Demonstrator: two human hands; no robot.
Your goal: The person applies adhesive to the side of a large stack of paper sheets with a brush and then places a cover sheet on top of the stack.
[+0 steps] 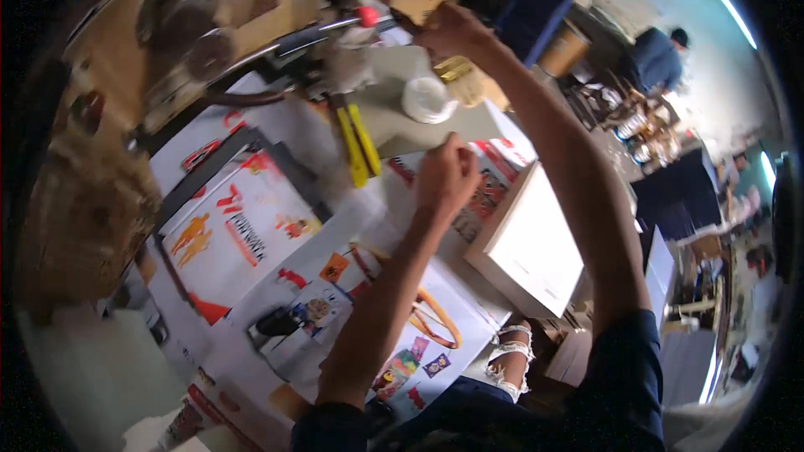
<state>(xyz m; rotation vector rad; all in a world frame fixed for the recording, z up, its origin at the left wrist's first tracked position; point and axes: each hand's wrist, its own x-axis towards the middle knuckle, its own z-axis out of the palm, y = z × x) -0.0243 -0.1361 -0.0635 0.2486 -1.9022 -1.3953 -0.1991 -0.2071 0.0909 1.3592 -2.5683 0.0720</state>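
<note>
My left hand (448, 174) is over the middle of the printed sheets, fingers curled closed; whatever they may hold is hidden. Stretched to the far side of the table, my right hand (456, 32) is blurred, and its fingers do not show clearly. Just below it is a wide brush (469, 85) with a gold-coloured band and pale bristles. A round white tub (428, 100) stands between my two hands. To its left lies a tool with yellow handles (358, 146), perhaps pliers. A white box-like block (536, 238) is right of my left hand.
A metal bar with a red knob (367, 17) crosses the far left side. Printed white sheets (239, 230) and an orange strap loop (440, 322) cover the table. A seated person (657, 63) is in the background at right, near stacked goods.
</note>
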